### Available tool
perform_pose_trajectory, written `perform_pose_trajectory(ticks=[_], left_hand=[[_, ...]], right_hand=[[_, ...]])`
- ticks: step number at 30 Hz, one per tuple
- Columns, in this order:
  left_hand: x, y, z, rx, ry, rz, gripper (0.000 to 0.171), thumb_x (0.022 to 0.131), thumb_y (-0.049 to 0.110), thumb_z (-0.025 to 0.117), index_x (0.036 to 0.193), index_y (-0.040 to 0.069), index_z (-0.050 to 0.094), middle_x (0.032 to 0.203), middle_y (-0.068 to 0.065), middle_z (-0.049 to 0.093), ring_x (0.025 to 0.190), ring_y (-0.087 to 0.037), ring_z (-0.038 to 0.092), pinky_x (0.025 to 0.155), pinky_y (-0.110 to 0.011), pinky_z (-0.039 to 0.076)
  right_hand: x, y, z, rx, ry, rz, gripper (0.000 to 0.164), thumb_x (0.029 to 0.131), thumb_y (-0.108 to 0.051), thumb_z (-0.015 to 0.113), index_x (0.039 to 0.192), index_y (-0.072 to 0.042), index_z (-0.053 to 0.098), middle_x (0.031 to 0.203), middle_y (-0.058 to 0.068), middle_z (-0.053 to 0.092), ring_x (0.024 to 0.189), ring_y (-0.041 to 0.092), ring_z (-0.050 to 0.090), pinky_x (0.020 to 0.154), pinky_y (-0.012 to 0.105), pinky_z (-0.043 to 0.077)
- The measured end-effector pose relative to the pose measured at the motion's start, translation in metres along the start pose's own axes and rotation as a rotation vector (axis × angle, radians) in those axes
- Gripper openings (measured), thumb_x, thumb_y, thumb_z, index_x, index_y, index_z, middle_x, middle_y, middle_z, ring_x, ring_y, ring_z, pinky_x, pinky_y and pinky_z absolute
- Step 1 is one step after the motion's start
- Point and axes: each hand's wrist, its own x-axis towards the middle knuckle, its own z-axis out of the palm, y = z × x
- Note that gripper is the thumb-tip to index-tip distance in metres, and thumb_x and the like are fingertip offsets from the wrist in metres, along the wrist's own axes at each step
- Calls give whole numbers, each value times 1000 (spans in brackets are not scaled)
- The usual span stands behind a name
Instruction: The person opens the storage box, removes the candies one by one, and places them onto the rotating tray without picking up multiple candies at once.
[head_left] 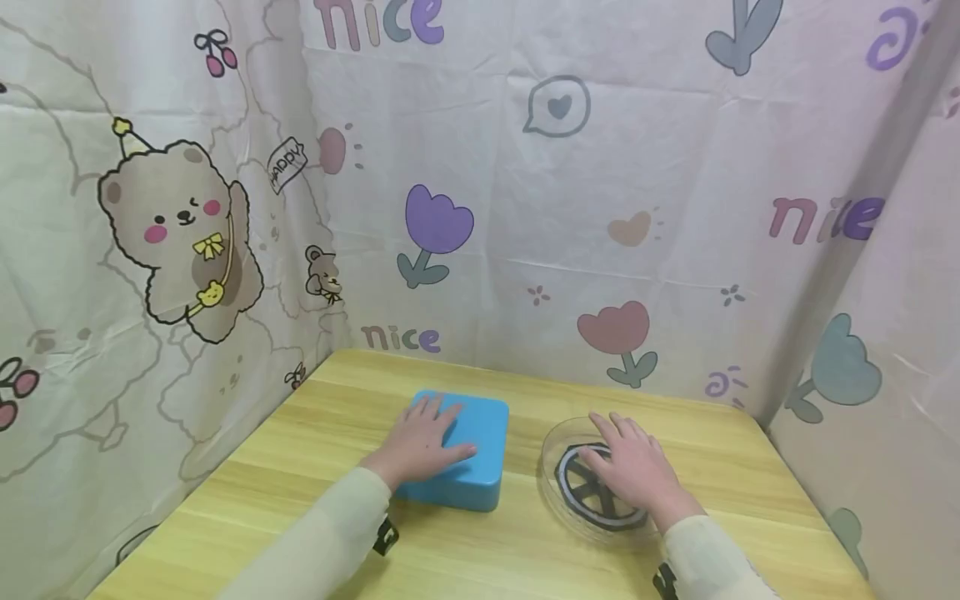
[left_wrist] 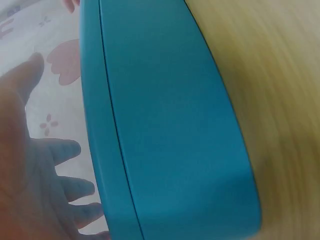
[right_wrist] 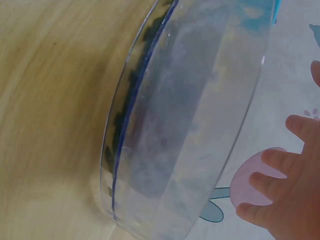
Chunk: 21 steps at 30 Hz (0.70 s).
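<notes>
A blue lidded box (head_left: 480,437) sits left of the middle of the wooden table. Over its top my left hand (head_left: 422,442) is spread, palm down, fingers straight and thumb pointing right. The left wrist view shows the side of the box (left_wrist: 170,125), with a thin seam below its lid. To the right stands a clear round container (head_left: 551,492), with a dark spoked wheel shape (head_left: 567,497) ringed in light grey inside it. My right hand (head_left: 637,467) is held over that container, fingers extended; in the right wrist view the clear wall (right_wrist: 200,115) fills the middle.
The wooden table (head_left: 300,467) ends at a printed white cloth (head_left: 517,208) behind, with more cloth on both sides. Each wrist carries a small black device, one seen below the left sleeve (head_left: 330,521).
</notes>
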Motion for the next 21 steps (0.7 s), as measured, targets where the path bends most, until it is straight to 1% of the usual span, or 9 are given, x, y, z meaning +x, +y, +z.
perform_pose_trajectory(ticks=[5, 11, 13, 18, 21], left_hand=[[-11, -11, 0, -27, -6, -43, 95, 88, 75, 55, 159, 15, 36, 164, -23, 22, 150, -43, 16, 117, -64, 18], [-21, -21, 1, -89, -24, -85, 103, 83, 75, 62, 160, 13, 33, 165, -23, 15, 151, -43, 13, 115, -67, 18], [-23, -24, 1, -109, -31, -102, 105, 81, 76, 64, 160, 14, 33, 166, -22, 13, 151, -43, 13, 114, -68, 20], [-28, -29, -1, -209, -47, -156, 112, 76, 73, 73, 161, 13, 31, 166, -23, 9, 149, -45, 16, 110, -69, 27], [-30, -33, -2, -245, -60, -172, 115, 73, 72, 75, 161, 14, 29, 166, -24, 7, 148, -47, 20, 108, -70, 30]], right_hand=[[-2, 2, 1, 10, -3, -4, 78, 99, -67, 43, 156, -15, 40, 155, 26, 38, 140, 49, 35, 109, 73, 24], [-2, 5, 3, 8, 8, -9, 77, 99, -66, 46, 155, -13, 43, 153, 27, 40, 138, 49, 37, 109, 71, 26], [-2, 6, 4, 12, 7, -6, 77, 99, -65, 47, 155, -13, 43, 153, 27, 40, 138, 49, 37, 109, 71, 27], [-2, 8, 6, 20, 2, -2, 77, 99, -66, 46, 155, -13, 43, 153, 27, 40, 138, 50, 38, 108, 70, 29], [-2, 9, 7, 23, 2, -1, 77, 99, -66, 45, 154, -13, 44, 153, 26, 40, 137, 50, 39, 108, 69, 30]])
